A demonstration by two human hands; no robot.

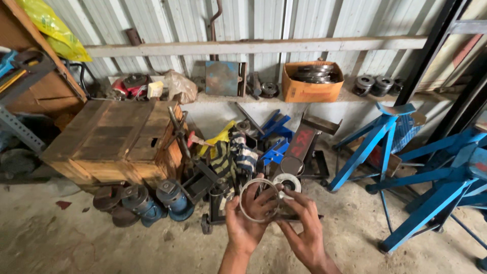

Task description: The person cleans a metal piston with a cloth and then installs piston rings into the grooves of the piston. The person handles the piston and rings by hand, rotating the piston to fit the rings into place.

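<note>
Concrete floor [61, 238], dusty, w/ corrugated metal wall [167, 20] beyond and a shelf [253, 46] across it. Wooden crate [116, 137] up-left of hands, blue stands [385, 147] to the right, orange box [310, 83] far above. Left hand [248, 223] curled round a thin metal ring [258, 200], gripping its rim. Right hand [304, 223] half closed, fingertips pinching the ring's right edge. Ring held upright btwn both hands, above the floor.

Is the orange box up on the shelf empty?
No, the orange box on the shelf holds dark round metal parts.
</note>
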